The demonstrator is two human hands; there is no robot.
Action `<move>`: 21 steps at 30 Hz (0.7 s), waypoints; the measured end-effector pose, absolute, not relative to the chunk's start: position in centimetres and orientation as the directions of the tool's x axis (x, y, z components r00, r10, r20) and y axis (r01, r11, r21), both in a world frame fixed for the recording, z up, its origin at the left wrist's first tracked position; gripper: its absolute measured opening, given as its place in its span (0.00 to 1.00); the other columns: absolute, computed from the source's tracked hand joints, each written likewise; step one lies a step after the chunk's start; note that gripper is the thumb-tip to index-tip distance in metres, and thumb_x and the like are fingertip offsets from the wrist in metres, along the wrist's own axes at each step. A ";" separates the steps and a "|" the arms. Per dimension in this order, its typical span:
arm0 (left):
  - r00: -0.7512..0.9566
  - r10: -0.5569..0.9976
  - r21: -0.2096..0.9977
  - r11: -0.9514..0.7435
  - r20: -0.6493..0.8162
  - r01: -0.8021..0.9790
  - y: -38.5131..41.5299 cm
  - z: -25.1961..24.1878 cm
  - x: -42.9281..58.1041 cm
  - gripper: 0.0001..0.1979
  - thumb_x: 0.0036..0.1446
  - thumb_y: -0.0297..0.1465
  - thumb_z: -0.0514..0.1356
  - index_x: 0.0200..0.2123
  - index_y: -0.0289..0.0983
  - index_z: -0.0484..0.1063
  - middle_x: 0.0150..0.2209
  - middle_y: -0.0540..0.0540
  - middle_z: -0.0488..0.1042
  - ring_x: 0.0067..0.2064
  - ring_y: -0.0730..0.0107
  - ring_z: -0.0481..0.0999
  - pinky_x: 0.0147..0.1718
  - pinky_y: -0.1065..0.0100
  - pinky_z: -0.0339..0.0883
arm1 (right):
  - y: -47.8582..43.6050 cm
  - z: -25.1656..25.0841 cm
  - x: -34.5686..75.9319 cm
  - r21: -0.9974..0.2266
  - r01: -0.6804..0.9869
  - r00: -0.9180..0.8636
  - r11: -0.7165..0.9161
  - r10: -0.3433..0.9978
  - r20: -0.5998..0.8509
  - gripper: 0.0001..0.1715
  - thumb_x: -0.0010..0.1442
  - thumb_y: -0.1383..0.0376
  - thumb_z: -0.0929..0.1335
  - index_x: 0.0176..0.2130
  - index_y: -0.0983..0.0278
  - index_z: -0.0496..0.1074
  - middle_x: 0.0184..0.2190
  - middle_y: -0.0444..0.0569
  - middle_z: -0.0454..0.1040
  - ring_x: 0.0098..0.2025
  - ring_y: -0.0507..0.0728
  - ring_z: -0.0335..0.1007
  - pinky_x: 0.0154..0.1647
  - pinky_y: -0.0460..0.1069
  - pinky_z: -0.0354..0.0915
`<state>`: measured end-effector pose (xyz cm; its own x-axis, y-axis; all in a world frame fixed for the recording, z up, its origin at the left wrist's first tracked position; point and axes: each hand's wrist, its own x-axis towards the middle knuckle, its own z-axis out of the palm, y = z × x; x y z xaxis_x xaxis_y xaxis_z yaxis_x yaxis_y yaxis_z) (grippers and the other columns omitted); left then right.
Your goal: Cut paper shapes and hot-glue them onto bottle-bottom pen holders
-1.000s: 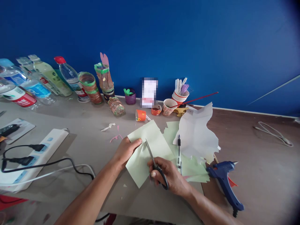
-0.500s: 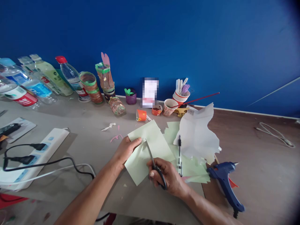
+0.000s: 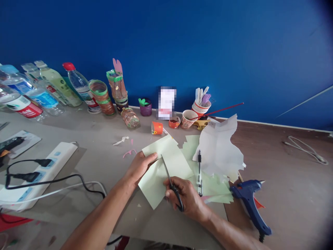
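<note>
My left hand (image 3: 139, 167) pinches the left edge of a pale green sheet of paper (image 3: 171, 158), holding it just above the table. My right hand (image 3: 186, 198) is closed around the black handles of a pair of scissors (image 3: 170, 180). The blades point up and away into the middle of the green sheet. More green paper pieces (image 3: 215, 189) lie under and to the right of it, with a black pen (image 3: 199, 170) on top. A white cut-out sheet (image 3: 220, 147) curls up beside them.
A blue glue gun (image 3: 248, 201) lies at the right. A white power strip (image 3: 39, 173) with black plugs and cables sits at the left. Bottles (image 3: 54, 86), decorated containers (image 3: 116, 88), small cups (image 3: 187, 118) and a pen cup (image 3: 201, 106) line the blue wall. Paper scraps (image 3: 125, 146) lie nearby.
The scissors and my right hand have crept slightly forward into the green sheet. The sheet's far edge has shifted a little. My left hand holds its place.
</note>
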<state>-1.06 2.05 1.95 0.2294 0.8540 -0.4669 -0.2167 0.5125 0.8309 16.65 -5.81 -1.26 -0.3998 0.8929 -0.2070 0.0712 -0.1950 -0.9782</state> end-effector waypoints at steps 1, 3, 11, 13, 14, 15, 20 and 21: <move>0.228 0.853 0.830 0.514 -0.470 -0.215 2.1 2.0 -1.1 0.20 0.43 0.38 0.68 0.38 0.33 0.76 0.27 0.45 0.79 0.25 0.63 0.76 0.26 0.66 0.69 | -5.8 -1.2 16.6 -0.978 0.070 -0.397 -0.197 0.894 -0.209 0.23 0.57 0.48 0.70 0.36 0.65 0.66 0.15 0.37 0.61 0.16 0.48 0.58 0.19 0.44 0.55; 0.234 0.849 0.830 0.520 -0.475 -0.202 2.0 1.9 -1.1 0.19 0.43 0.38 0.67 0.38 0.34 0.76 0.27 0.46 0.79 0.25 0.63 0.76 0.26 0.66 0.68 | -5.8 -1.1 16.6 -0.976 0.063 -0.401 -0.208 0.890 -0.216 0.24 0.56 0.48 0.70 0.35 0.66 0.66 0.16 0.37 0.61 0.16 0.48 0.58 0.19 0.44 0.55; 0.279 0.830 0.801 0.547 -0.483 -0.242 1.7 1.0 -1.1 0.14 0.45 0.37 0.66 0.34 0.35 0.77 0.27 0.46 0.80 0.27 0.64 0.77 0.29 0.66 0.69 | -5.8 -0.7 16.5 -0.972 -0.010 -0.401 -0.236 0.891 -0.213 0.25 0.57 0.48 0.70 0.38 0.67 0.66 0.22 0.40 0.64 0.19 0.47 0.59 0.21 0.44 0.55; 0.304 0.827 0.798 0.548 -0.472 -0.252 1.7 0.8 -1.2 0.14 0.45 0.36 0.66 0.35 0.35 0.77 0.27 0.46 0.79 0.27 0.63 0.77 0.29 0.65 0.69 | -5.8 -0.8 16.5 -0.971 -0.011 -0.405 -0.239 0.889 -0.214 0.25 0.57 0.48 0.70 0.38 0.67 0.66 0.22 0.40 0.64 0.19 0.47 0.59 0.21 0.44 0.55; 0.309 0.828 0.800 0.545 -0.467 -0.251 1.7 0.8 -1.2 0.13 0.46 0.36 0.66 0.35 0.35 0.77 0.27 0.46 0.79 0.27 0.63 0.77 0.29 0.65 0.69 | -5.7 -0.8 16.5 -0.970 -0.013 -0.407 -0.242 0.887 -0.216 0.25 0.56 0.48 0.70 0.38 0.67 0.66 0.23 0.40 0.64 0.19 0.47 0.59 0.21 0.44 0.55; 0.311 0.831 0.805 0.539 -0.461 -0.246 1.7 0.7 -1.2 0.13 0.46 0.36 0.66 0.35 0.35 0.77 0.28 0.46 0.79 0.27 0.63 0.77 0.29 0.65 0.69 | -5.7 -0.8 16.5 -0.969 -0.014 -0.409 -0.247 0.886 -0.219 0.25 0.56 0.48 0.70 0.38 0.66 0.66 0.24 0.41 0.64 0.19 0.47 0.59 0.20 0.44 0.55; 0.268 0.842 0.832 0.522 -0.468 -0.189 1.8 1.1 -1.2 0.12 0.47 0.37 0.65 0.34 0.36 0.77 0.27 0.48 0.79 0.28 0.64 0.77 0.28 0.67 0.68 | -5.7 -0.9 16.6 -0.971 -0.008 -0.411 -0.240 0.886 -0.216 0.24 0.56 0.48 0.70 0.37 0.66 0.65 0.23 0.40 0.63 0.19 0.47 0.58 0.21 0.44 0.55; 0.257 0.847 0.835 0.516 -0.465 -0.190 1.8 1.3 -1.1 0.12 0.46 0.37 0.65 0.34 0.37 0.77 0.27 0.48 0.79 0.27 0.65 0.76 0.28 0.67 0.67 | -5.7 -0.9 16.6 -0.970 -0.007 -0.411 -0.241 0.885 -0.217 0.24 0.56 0.48 0.70 0.37 0.66 0.65 0.23 0.40 0.63 0.19 0.47 0.58 0.20 0.44 0.55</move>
